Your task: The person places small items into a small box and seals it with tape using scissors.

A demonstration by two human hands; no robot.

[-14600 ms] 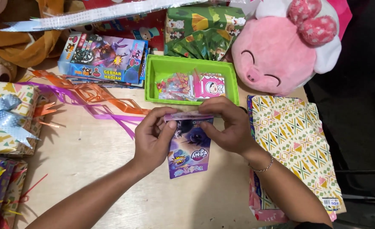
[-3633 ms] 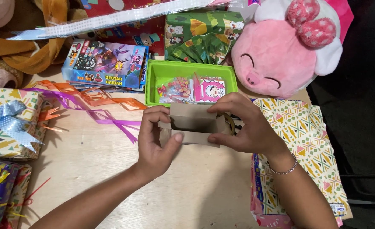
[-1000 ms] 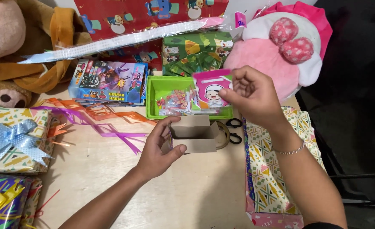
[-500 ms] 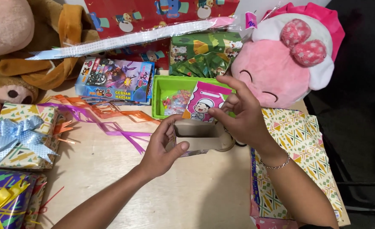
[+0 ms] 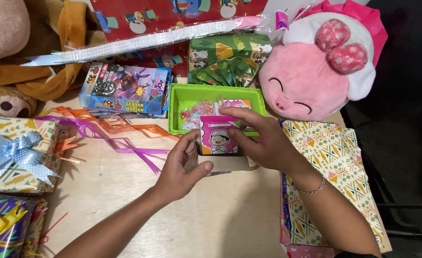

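A pale wooden tabletop (image 5: 125, 210) fills the view, crowded along its far edge. At two o'clock lies a big pink pig plush (image 5: 316, 71) with a spotted bow, and at eleven o'clock a brown teddy bear (image 5: 25, 52) slumps against red gift wrap (image 5: 173, 14). At four o'clock a sheet of cream wrapping paper with a diamond pattern (image 5: 335, 162) lies flat beside the right forearm. At nine o'clock sits a wrapped present topped with a pale blue bow (image 5: 15, 153), and at seven o'clock another in shiny striped paper (image 5: 5, 224). Near twelve o'clock a green plastic tray (image 5: 182, 95) holds small packets, with a colourful toy box (image 5: 125, 91) to its left and orange and purple ribbons (image 5: 120, 138) trailing in front of that. At the centre, just in front of the tray, stands a small brown cardboard box (image 5: 230, 163). The left hand (image 5: 180, 169) curls against the box's left side, thumb along its front edge, steadying it. The right hand (image 5: 263, 141) pinches a small pink packet with a cartoon child (image 5: 217, 136), held upright at the box's open top, its lower edge going into the box.
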